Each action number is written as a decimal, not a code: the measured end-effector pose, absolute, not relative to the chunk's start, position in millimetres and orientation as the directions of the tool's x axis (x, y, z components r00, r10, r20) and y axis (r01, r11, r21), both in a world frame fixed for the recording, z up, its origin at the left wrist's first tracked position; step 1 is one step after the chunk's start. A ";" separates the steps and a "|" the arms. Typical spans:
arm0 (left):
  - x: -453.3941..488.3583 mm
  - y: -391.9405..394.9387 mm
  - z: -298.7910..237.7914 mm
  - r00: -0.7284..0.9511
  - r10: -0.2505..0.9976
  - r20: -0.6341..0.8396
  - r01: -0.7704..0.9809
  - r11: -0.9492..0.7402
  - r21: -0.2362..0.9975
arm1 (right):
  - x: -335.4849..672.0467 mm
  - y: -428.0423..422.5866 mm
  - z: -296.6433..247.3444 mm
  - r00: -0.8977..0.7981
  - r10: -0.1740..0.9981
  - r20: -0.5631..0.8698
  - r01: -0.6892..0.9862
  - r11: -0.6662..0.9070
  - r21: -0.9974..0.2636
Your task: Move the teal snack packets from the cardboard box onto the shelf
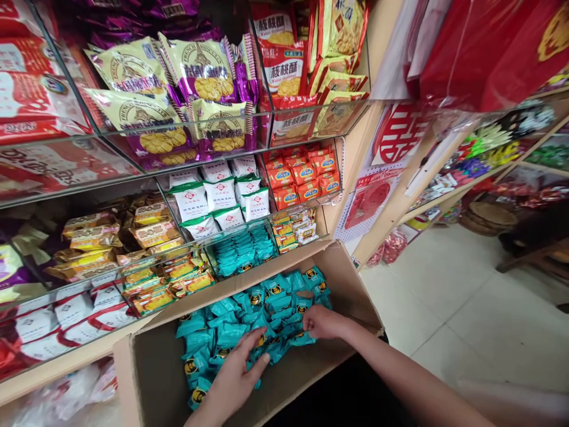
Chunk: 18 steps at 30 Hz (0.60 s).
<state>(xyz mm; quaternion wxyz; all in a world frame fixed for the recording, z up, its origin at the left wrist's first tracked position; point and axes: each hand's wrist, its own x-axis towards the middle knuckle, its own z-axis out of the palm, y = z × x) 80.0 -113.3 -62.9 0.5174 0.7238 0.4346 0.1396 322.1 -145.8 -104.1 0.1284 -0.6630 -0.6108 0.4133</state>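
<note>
The teal packets (233, 335) are of crinkled, glossy plastic film. The carton (353, 283) is matt brown cardboard. The shelf fronts (53, 163) are smooth, clear and glossy; whether acrylic or glass cannot be confirmed from this view. The floor tiles (480, 338) are smooth and polished.

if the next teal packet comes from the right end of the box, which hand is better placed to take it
Probably the right hand: it is over the right part of the box, close to the teal packets there; the left hand lies farther left and would likely reach across.
</note>
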 end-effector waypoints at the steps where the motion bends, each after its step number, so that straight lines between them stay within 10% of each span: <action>1: 86.2 -113.7 -62.0 0.594 0.766 -0.245 0.463 -0.077 0.883 | 321.9 -147.4 -97.9 -0.135 0.904 -0.405 0.669 -0.218 -0.711; 5: 112.8 -116.3 -53.5 0.652 0.715 -0.251 0.393 -0.036 0.919 | 305.9 -154.9 -72.7 -0.236 0.902 -0.361 0.307 -0.284 -0.908; 8: 128.2 -120.1 -46.8 0.518 0.821 -0.241 0.362 0.045 0.931 | 284.1 -159.4 -61.1 0.031 0.965 -0.260 -0.045 -0.259 -0.965; 18: 143.7 -129.9 -52.4 0.135 0.951 -0.277 0.108 0.264 0.958 | 248.1 -152.8 -66.5 0.547 0.837 -0.019 0.230 -0.173 -0.958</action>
